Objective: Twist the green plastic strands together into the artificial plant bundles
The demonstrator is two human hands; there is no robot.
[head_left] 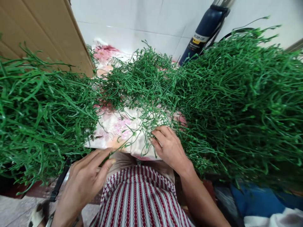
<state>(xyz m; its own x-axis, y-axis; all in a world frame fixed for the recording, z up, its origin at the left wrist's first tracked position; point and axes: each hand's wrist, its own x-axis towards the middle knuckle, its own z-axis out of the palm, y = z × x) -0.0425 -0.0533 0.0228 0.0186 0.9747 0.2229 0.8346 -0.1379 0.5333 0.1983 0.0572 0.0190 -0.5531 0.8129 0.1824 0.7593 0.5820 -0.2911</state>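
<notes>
My left hand is at the lower left, a thin green stem pinched between its thumb and fingers. The stem runs up and right over a flowered white cloth. My right hand is curled at the cloth's right side, thumb and index finger closed on a few loose green stems with small bud-like tips. Part of what it grips is hidden by the fingers. Just beyond both hands lies a tangled heap of the same stems.
A large pile of flatter green strands fills the left, and a taller heap of stems the right. A cardboard box stands at back left. Against the tiled wall leans a dark blue vacuum cup. Blue fabric lies lower right.
</notes>
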